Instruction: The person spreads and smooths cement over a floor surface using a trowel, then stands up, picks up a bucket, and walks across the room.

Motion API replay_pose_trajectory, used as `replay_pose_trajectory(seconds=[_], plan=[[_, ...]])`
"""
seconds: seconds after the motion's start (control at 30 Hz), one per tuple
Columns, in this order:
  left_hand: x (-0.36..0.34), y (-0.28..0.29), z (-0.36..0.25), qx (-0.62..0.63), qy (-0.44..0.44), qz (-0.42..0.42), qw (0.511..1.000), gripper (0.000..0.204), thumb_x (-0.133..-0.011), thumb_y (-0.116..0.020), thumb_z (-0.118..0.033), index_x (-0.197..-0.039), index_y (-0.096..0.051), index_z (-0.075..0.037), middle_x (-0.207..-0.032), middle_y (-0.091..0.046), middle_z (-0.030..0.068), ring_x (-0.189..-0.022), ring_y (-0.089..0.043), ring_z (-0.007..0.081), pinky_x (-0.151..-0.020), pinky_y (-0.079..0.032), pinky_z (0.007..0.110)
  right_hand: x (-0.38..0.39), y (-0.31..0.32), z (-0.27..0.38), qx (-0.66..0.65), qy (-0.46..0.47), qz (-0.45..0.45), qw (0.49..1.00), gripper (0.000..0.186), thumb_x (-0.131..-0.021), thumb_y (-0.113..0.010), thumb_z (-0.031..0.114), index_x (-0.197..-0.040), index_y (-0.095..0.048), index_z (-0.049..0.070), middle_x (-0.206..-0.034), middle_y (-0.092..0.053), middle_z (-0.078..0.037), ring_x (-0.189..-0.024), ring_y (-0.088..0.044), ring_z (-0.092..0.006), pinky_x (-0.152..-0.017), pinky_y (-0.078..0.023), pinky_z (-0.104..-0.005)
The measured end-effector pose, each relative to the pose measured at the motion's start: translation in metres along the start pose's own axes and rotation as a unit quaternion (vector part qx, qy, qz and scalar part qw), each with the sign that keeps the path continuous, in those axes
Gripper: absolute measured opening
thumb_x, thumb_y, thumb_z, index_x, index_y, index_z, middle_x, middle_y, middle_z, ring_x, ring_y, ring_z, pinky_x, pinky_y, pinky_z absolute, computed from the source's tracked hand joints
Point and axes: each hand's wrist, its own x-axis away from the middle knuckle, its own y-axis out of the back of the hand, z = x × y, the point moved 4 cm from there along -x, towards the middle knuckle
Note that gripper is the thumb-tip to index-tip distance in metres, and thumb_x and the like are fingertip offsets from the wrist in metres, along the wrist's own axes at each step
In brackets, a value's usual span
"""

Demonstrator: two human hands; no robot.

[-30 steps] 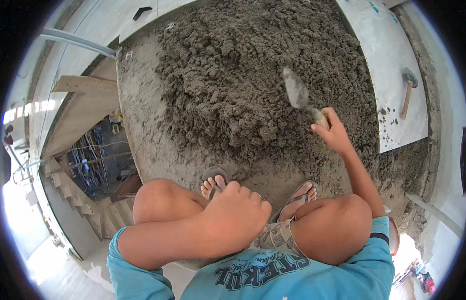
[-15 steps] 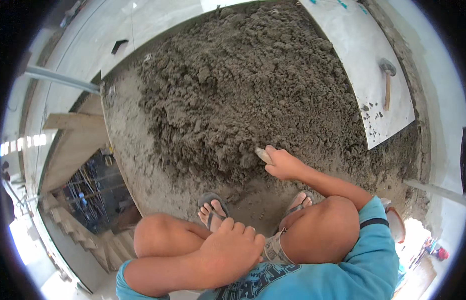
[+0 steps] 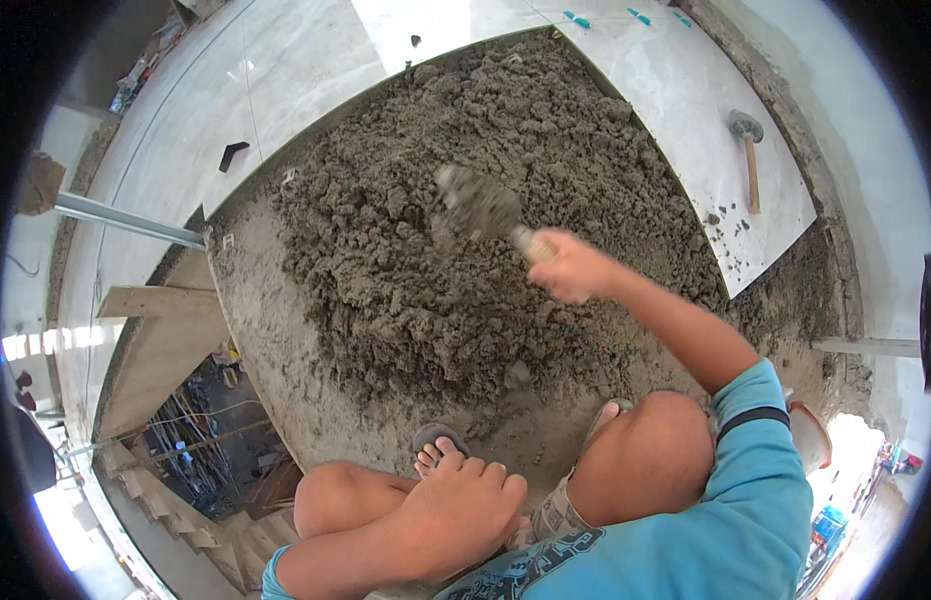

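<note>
Gripping the trowel point(image 3: 497, 216), our right hand point(image 3: 571, 267) pointed it forward-left over the mortar point(image 3: 406, 290). Our curled left hand point(image 3: 464, 510) hid any contents.

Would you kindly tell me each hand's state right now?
Left hand: cannot tell whether open or closed from this view.
Right hand: closed, holding the trowel.

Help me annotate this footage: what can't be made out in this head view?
In the head view:
Trowel blade: smeared by motion blur, outline unclear.
Left hand: its back hides the palm; any held object is unseen.
Right foot: mostly hidden by the right knee.
Shirt: cut by lower edge.
</note>
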Motion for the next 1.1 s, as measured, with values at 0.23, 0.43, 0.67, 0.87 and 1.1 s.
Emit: replay_pose_trajectory(seconds=[0.23, 0.43, 0.67, 0.87, 1.1], plan=[[-0.014, -0.001, 0.004, 0.005, -0.007, -0.029, 1.0, 0.033, -0.086, -0.063, -0.036, -0.085, -0.057, -0.004, -0.079, -0.06, 0.0115, -0.079, -0.062, 0.0303, -0.072, -0.046, 0.038, -0.021, 0.208, 0.062, 0.333, 0.151, -0.339, 0.867, 0.044, -0.089, -0.057, 0.045, -0.101, -0.052, 0.004, -0.084, -0.061, -0.015, -0.079, -0.063, -0.0286, -0.073, -0.052, -0.0388], [-0.027, 0.005, 0.001, 0.025, -0.021, -0.024, 0.999, 0.032, -0.086, -0.063, -0.035, -0.084, -0.056, -0.004, -0.078, -0.059, 0.0103, -0.077, -0.062, 0.0285, -0.073, -0.045, 0.039, -0.012, 0.26, 0.069, 0.49, 0.185, -0.525, 0.671, 0.04, -0.091, -0.055, 0.027, -0.122, -0.047, 0.003, -0.097, -0.062, -0.023, -0.088, -0.064, -0.0357, -0.077, -0.05, -0.0438], [-0.03, 0.004, 0.011, 0.037, 0.004, -0.013, 0.999, 0.034, -0.086, -0.062, -0.037, -0.086, -0.057, -0.003, -0.078, -0.06, 0.0106, -0.076, -0.062, 0.0299, -0.074, -0.044, 0.043, 0.055, 0.089, -0.049, 0.111, 0.007, -0.118, 0.987, 0.03, -0.095, -0.057, 0.029, -0.116, -0.052, 0.008, -0.081, -0.053, 0.002, -0.065, -0.051, -0.0075, -0.054, -0.045, -0.0248], [-0.02, 0.006, 0.018, 0.062, 0.025, 0.012, 0.998, 0.037, -0.086, -0.062, -0.037, -0.087, -0.056, -0.001, -0.081, -0.06, 0.0138, -0.08, -0.062, 0.0336, -0.083, -0.045, 0.046, 0.119, 0.055, -0.094, 0.113, -0.139, 0.029, 0.983, 0.035, -0.094, -0.057, 0.041, -0.094, -0.057, 0.006, -0.068, -0.053, 0.0, -0.057, -0.052, -0.0069, -0.048, -0.04, -0.025], [-0.012, 0.006, 0.028, 0.043, 0.058, 0.012, 0.997, 0.038, -0.088, -0.061, -0.036, -0.091, -0.056, 0.001, -0.098, -0.062, 0.0266, -0.095, -0.062, 0.0412, -0.089, -0.047, 0.044, 0.105, 0.032, -0.124, 0.132, -0.085, -0.05, 0.986, 0.044, -0.094, -0.054, 0.047, -0.086, -0.056, 0.004, -0.066, -0.055, -0.002, -0.054, -0.052, -0.0102, -0.051, -0.043, -0.0285]])
